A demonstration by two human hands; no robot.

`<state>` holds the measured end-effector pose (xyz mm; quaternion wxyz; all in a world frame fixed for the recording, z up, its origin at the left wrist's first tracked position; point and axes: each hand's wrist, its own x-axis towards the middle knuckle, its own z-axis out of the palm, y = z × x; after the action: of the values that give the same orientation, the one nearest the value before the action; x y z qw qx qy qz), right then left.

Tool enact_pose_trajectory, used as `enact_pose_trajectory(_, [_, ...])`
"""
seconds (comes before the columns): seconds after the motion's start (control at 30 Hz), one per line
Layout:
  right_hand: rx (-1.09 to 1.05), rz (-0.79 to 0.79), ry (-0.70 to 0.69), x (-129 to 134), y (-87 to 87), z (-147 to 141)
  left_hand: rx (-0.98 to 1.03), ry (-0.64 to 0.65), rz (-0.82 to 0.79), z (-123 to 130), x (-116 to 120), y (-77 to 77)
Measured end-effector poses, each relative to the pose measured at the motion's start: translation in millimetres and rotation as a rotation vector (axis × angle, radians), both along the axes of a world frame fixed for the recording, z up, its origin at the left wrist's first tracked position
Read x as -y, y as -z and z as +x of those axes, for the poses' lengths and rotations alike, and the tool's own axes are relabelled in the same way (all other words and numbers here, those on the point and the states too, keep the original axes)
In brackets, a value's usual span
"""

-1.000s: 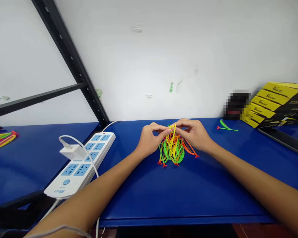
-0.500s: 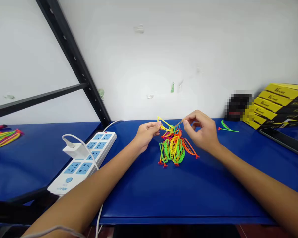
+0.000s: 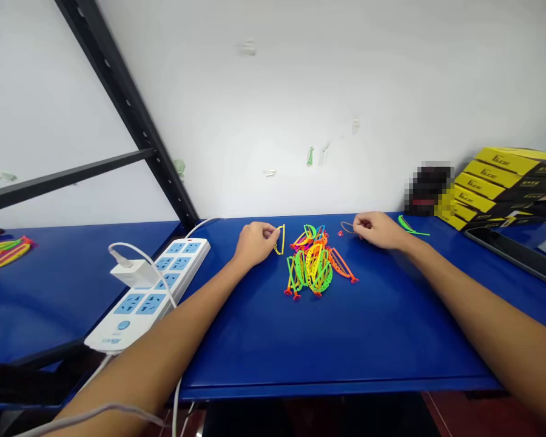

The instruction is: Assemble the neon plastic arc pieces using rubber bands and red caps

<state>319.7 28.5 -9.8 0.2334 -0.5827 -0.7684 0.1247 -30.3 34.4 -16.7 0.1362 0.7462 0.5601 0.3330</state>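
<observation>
A tangled pile of neon green, yellow and orange plastic cable ties (image 3: pixel 313 267) with red tips lies in the middle of the blue table (image 3: pixel 373 328). My left hand (image 3: pixel 256 243) rests left of the pile, its fingertips pinching a bent yellow cable tie (image 3: pixel 280 240). To the right of the pile, my right hand (image 3: pixel 377 230) pinches a thin orange tie (image 3: pixel 347 227) that forms a small loop, with a red tip (image 3: pixel 340 233) at its end. Neither hand touches the pile.
A white power strip (image 3: pixel 159 285) with a plugged-in charger (image 3: pixel 131 273) lies left of my left arm. Further right are a green tie (image 3: pixel 412 229), a dark pixelated object (image 3: pixel 430 191), stacked yellow-and-black boxes (image 3: pixel 505 188) and a phone (image 3: pixel 514 258). Several loose ties (image 3: pixel 4 250) lie far left.
My hands have moved apart and down toward the tabletop. The yellow tie has gone left with my left hand, and the orange tie has gone right with my right hand.
</observation>
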Motion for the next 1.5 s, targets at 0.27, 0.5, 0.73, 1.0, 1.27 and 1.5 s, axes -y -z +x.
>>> enact_pose_trajectory(0.27, [0.122, -0.008, 0.04, -3.1, 5.3, 2.0, -0.166, -0.078, 0.045, -2.4, -1.9, 3.5])
enact_pose_trajectory(0.5, [0.145, 0.026, 0.039, -5.8, 12.1, -4.2, -0.267, -0.089, 0.091, -2.3, -1.7, 6.6])
enact_pose_trajectory(0.73, [0.236, 0.048, 0.14, -0.5, 10.7, -9.4, -0.333, -0.06, 0.18, -2.0, -0.4, 8.1])
enact_pose_trajectory(1.0, [0.089, 0.094, -0.027, 32.7, -12.5, -60.4, -0.312, 0.272, 0.618, 15.8, 16.7, -1.7])
enact_pose_trajectory(1.27, [-0.152, -0.004, -0.032, 44.7, 2.5, -86.6, -0.308, 0.388, 0.812, 24.8, 27.1, -5.0])
enact_pose_trajectory(1.5, [-0.392, -0.048, -0.099, 34.0, 16.9, -83.6, -0.303, 0.421, 0.771, 25.6, 28.1, -3.9])
